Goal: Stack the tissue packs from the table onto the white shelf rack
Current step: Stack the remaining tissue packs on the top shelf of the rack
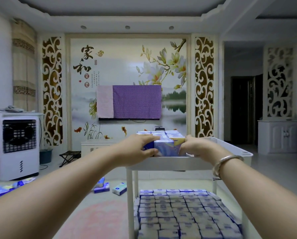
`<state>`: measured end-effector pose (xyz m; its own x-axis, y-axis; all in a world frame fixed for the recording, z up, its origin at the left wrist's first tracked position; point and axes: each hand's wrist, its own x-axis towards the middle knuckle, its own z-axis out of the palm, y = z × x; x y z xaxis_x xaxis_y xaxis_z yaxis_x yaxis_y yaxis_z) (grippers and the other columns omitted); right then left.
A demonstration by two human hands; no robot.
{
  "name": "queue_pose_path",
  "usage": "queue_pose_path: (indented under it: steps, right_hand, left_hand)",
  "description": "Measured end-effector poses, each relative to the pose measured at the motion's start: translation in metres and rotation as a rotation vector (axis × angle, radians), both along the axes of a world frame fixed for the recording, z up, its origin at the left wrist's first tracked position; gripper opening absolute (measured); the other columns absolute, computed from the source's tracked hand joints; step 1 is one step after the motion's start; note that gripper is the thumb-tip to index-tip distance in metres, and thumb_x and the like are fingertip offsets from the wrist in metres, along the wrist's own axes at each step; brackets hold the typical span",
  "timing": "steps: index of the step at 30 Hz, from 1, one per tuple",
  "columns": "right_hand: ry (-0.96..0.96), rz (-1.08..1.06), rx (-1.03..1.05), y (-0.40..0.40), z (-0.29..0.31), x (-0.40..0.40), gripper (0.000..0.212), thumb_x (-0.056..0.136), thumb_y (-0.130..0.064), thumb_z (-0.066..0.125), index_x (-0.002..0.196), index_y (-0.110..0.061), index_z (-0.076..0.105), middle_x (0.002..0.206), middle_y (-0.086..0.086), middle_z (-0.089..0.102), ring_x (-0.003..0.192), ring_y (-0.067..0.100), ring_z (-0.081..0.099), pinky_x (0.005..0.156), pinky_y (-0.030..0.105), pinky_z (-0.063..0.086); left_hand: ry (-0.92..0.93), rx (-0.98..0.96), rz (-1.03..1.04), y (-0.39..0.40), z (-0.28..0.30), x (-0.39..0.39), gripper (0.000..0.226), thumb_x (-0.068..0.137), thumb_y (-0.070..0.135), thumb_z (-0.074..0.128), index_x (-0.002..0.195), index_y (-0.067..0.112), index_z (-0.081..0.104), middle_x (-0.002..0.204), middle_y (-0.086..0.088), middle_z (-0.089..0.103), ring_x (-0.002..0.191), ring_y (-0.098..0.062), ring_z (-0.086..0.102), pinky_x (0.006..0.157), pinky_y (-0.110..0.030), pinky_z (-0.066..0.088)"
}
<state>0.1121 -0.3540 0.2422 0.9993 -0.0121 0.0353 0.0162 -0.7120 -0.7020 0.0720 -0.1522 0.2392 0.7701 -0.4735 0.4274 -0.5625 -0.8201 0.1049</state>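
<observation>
A small block of tissue packs, glossy film-wrapped and printed in blue, purple and yellow, is clasped from both sides at the near edge of the top tray of the white shelf rack. The left hand is curled round the block's left end, fingers laid over its top and thumb pressed low against its front. The right hand is wrapped on the right end, fingers bent down behind the tray rim; a smooth metal bangle is worn on that wrist. Both forearms are stretched forward, nearly straight. Behind the held block, further packs are ranged in tight rows across the tray. The lower tier is filled with a dense grid of upright packs. A few loose packs are seen on the pale floor left of the rack, beside a pink rug. A boxy white air cooler with a dark grille is stood at far left.
</observation>
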Motion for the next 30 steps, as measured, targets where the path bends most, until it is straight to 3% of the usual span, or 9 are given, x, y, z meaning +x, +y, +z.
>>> queue_pose_path:
  steps: [5,9,12,14,16,18,20,22,30]
  right_hand:
    - [-0.12,-0.079,-0.187,0.008,-0.003,-0.004,0.066,0.086,-0.013,0.058,0.143,0.002,0.027,0.142,0.024,0.04,0.131,0.039,0.04,0.101,0.042,0.037]
    - [-0.295,-0.095,0.056,0.008,-0.003,-0.014,0.064,0.091,-0.005,0.053,0.143,-0.003,0.016,0.125,0.017,0.049,0.106,0.026,0.053,0.066,0.025,0.042]
    - [-0.646,-0.003,0.013,0.009,-0.007,-0.029,0.072,0.083,-0.001,0.059,0.145,-0.016,0.025,0.147,0.006,0.038,0.123,0.018,0.045,0.091,0.016,0.036]
    - [-0.805,0.117,0.024,0.023,-0.004,-0.045,0.062,0.083,0.005,0.05,0.139,-0.018,0.039,0.145,0.0,0.041,0.111,0.005,0.049,0.091,0.004,0.033]
    - [-0.88,0.219,0.058,0.051,0.003,-0.062,0.054,0.082,0.007,0.045,0.13,-0.019,0.049,0.139,-0.001,0.049,0.117,0.003,0.047,0.101,0.014,0.036]
    - [-0.897,0.317,0.062,0.091,0.01,-0.076,0.053,0.081,0.007,0.044,0.127,-0.018,0.052,0.135,-0.001,0.051,0.125,0.007,0.043,0.103,0.012,0.03]
    - [-0.871,0.411,0.051,0.137,0.011,-0.086,0.053,0.079,0.006,0.044,0.126,-0.017,0.053,0.132,-0.002,0.052,0.105,0.009,0.054,0.085,0.003,0.033]
    - [-0.807,0.48,0.053,0.18,0.001,-0.088,0.054,0.08,0.005,0.044,0.128,-0.018,0.051,0.132,-0.001,0.051,0.094,0.008,0.055,0.081,0.015,0.037]
    - [-0.438,0.451,-0.031,0.29,-0.107,-0.009,0.05,0.083,-0.001,0.045,0.131,-0.014,0.049,0.135,0.004,0.045,0.122,0.019,0.044,0.086,0.023,0.035]
  left_hand:
    - [0.016,-0.019,-0.012,0.0,0.001,-0.001,0.05,0.097,0.036,0.048,0.145,0.027,0.038,0.147,0.007,0.044,0.131,-0.012,0.041,0.105,-0.023,0.032]
    - [0.011,-0.1,-0.069,0.004,-0.001,-0.007,0.05,0.097,0.035,0.049,0.145,0.03,0.036,0.144,0.009,0.044,0.125,-0.008,0.043,0.097,-0.017,0.034]
    - [0.022,-0.307,-0.104,0.019,-0.002,-0.013,0.05,0.097,0.039,0.047,0.145,0.032,0.036,0.143,0.011,0.043,0.124,-0.006,0.043,0.1,-0.025,0.041]
    - [-0.006,-0.404,-0.074,0.04,-0.005,-0.012,0.046,0.097,0.039,0.045,0.143,0.031,0.039,0.144,0.01,0.043,0.127,-0.009,0.043,0.101,-0.031,0.042]
    - [-0.047,-0.425,0.007,0.069,-0.011,-0.01,0.042,0.098,0.037,0.044,0.139,0.029,0.043,0.144,0.007,0.045,0.129,-0.011,0.042,0.101,-0.031,0.038]
    - [-0.03,-0.447,0.078,0.103,-0.021,-0.01,0.037,0.098,0.036,0.044,0.135,0.029,0.046,0.142,0.004,0.048,0.127,-0.013,0.045,0.103,-0.033,0.038]
    - [0.015,-0.474,0.153,0.139,-0.034,-0.014,0.035,0.098,0.033,0.045,0.132,0.027,0.049,0.14,0.003,0.05,0.126,-0.015,0.046,0.103,-0.034,0.038]
    - [0.048,-0.518,0.222,0.174,-0.05,-0.022,0.029,0.098,0.029,0.048,0.127,0.026,0.052,0.139,0.002,0.05,0.127,-0.017,0.047,0.104,-0.036,0.039]
    - [0.125,-0.589,0.495,0.277,-0.128,-0.031,0.026,0.096,0.025,0.05,0.121,0.022,0.058,0.124,-0.002,0.06,0.108,-0.018,0.056,0.084,-0.032,0.044]
